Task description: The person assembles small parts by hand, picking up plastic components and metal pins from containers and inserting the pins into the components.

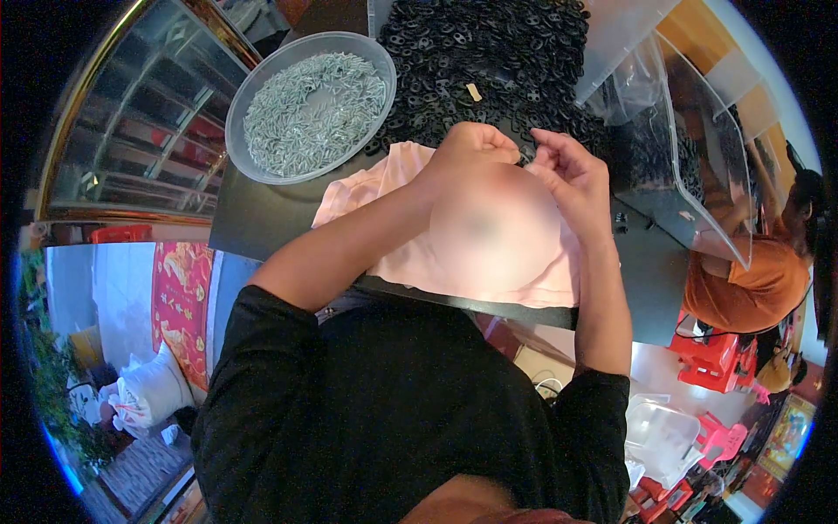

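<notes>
Above a pale pink cloth (401, 170) spread over the table edge, my two hands meet at their fingertips. My left hand (476, 146) is closed in a pinch, with a small dark piece (525, 157) just at its fingertips. From the other side my right hand (572, 175) curls its fingers and thumb toward the same spot; what it pinches is too small to make out. Just beyond the hands lies a big heap of small black plastic pieces (471, 52). To the left, a round clear tub (231, 131) holds many short silvery metal pins or screws. Part of the cloth is blurred.
A clear plastic bin (676, 166) stands on the right, with more black pieces behind its wall. A yellowish scrap (474, 93) lies on the heap. Beyond the bin sits another person in an orange top (751, 284). Red stools (711, 354) are at the right.
</notes>
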A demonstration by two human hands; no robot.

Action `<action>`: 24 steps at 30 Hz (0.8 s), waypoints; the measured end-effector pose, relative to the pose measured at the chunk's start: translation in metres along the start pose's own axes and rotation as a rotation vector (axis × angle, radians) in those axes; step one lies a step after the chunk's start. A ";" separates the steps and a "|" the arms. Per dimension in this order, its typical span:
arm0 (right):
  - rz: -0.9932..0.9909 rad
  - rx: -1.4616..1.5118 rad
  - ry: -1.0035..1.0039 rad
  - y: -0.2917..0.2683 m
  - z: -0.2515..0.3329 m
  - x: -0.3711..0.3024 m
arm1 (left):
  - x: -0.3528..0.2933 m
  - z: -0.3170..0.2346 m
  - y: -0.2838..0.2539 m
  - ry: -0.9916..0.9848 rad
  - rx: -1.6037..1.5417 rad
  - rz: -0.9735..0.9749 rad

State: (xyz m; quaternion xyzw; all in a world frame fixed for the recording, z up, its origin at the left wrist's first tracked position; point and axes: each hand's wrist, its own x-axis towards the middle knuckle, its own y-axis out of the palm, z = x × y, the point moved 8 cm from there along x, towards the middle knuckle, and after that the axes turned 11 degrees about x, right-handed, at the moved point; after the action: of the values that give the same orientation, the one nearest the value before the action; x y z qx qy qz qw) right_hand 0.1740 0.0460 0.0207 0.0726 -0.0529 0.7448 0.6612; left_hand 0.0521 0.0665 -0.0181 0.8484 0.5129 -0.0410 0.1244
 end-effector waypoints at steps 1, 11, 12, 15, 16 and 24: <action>0.003 -0.002 0.000 0.002 0.001 0.000 | 0.001 0.002 -0.001 0.002 -0.002 -0.002; 0.025 -0.605 -0.369 0.028 0.031 -0.008 | 0.003 0.004 -0.001 0.037 0.003 0.010; 0.013 -0.624 -0.392 0.030 0.033 -0.009 | 0.003 0.004 0.000 0.037 0.023 0.025; 0.005 -0.688 -0.463 0.034 0.035 -0.011 | 0.001 0.002 -0.002 0.050 0.015 0.003; 0.008 -0.732 -0.510 0.037 0.037 -0.013 | 0.001 0.002 -0.001 0.051 0.014 0.004; -0.044 -0.886 -0.559 0.043 0.041 -0.016 | -0.004 -0.006 -0.002 0.079 0.086 -0.053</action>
State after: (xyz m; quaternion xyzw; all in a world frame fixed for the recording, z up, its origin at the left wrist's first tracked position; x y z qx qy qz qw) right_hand 0.1349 0.0182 0.0585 -0.0170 -0.5357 0.5891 0.6047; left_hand 0.0484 0.0655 -0.0118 0.8401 0.5374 -0.0327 0.0665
